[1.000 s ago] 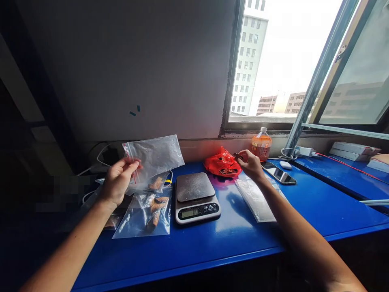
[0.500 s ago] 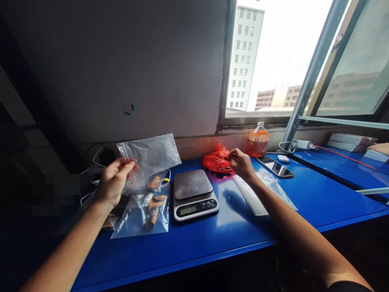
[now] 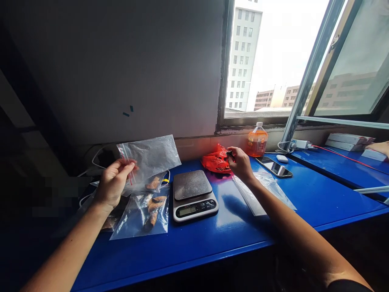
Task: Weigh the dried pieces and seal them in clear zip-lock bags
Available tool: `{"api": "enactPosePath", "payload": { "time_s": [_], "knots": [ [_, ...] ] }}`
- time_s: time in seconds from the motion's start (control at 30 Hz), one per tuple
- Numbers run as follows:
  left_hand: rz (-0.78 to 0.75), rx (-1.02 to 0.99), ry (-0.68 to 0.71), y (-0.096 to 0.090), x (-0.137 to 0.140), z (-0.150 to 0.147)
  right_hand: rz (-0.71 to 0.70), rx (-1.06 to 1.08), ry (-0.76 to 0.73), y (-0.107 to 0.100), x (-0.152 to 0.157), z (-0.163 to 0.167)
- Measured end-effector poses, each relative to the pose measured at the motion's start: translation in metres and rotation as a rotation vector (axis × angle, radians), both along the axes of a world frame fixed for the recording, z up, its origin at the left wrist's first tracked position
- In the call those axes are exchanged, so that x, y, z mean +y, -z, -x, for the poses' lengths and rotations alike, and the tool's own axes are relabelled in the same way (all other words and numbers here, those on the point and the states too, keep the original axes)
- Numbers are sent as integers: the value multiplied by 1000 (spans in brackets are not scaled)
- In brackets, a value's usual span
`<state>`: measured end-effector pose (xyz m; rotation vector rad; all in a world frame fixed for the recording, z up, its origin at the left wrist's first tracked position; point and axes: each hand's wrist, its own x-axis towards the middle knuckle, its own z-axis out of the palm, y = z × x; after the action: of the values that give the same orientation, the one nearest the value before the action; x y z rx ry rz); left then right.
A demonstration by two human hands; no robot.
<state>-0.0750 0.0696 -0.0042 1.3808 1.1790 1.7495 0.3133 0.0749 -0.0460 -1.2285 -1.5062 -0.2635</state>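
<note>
My left hand (image 3: 114, 182) pinches a clear zip bag (image 3: 154, 153) by its red-striped edge, holding it up above the table; nothing shows inside it. At the red plastic bag (image 3: 214, 162), my right hand (image 3: 241, 163) is closed on a small dark piece (image 3: 230, 154), whose kind I cannot make out. Between the hands stands a digital kitchen scale (image 3: 194, 184) with a powder-specked plate. Left of the scale, a clear bag (image 3: 139, 225) with brown chunks (image 3: 154, 209) inside lies flat, and another bag with brown pieces is partly hidden behind it.
Under my right forearm lies a stack of clear zip bags (image 3: 252, 198). Behind it are a bottle of orange liquid (image 3: 257, 141), a phone (image 3: 274, 167) and a white earbud case (image 3: 282, 158). At far right, another person's hand (image 3: 382, 148) is by white boxes (image 3: 346, 142).
The fingers of my right hand have lifted slightly at the red bag, and a dark piece now shows between them. My left hand keeps the zip bag in place.
</note>
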Motion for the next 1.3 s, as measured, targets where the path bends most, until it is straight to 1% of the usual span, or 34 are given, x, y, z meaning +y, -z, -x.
{"api": "enactPosePath", "payload": {
  "time_s": [0.1,0.23,0.33,0.47,0.53,0.63,0.7,0.83,1.03,1.17,1.3],
  "knots": [
    [-6,7,-1,0,0,0,6,-22,-2,0,-1,0],
    [-15,18,-5,0,-1,-1,61,-34,-12,0,-1,1],
    [-20,19,-7,-1,-2,-1,85,4,-74,-1,-2,4],
    [-19,23,-7,-1,-3,-2,84,131,-175,-2,-6,8],
    [-23,23,-7,-2,-3,-2,76,183,-184,-3,-7,9],
    [-35,25,-7,-3,-4,-3,59,189,-186,-5,-8,7],
    [-37,26,-4,-3,-4,-3,55,251,-205,-6,-8,6],
    [-27,24,3,-3,-5,-2,102,456,-295,-4,-4,5],
    [-44,27,3,-2,-4,-3,192,595,-393,-3,-5,5],
    [-59,29,6,-1,-4,-3,198,706,-396,-6,-6,1],
    [-64,31,11,-2,-5,-3,185,716,-364,-5,-3,-4]
  ]
}}
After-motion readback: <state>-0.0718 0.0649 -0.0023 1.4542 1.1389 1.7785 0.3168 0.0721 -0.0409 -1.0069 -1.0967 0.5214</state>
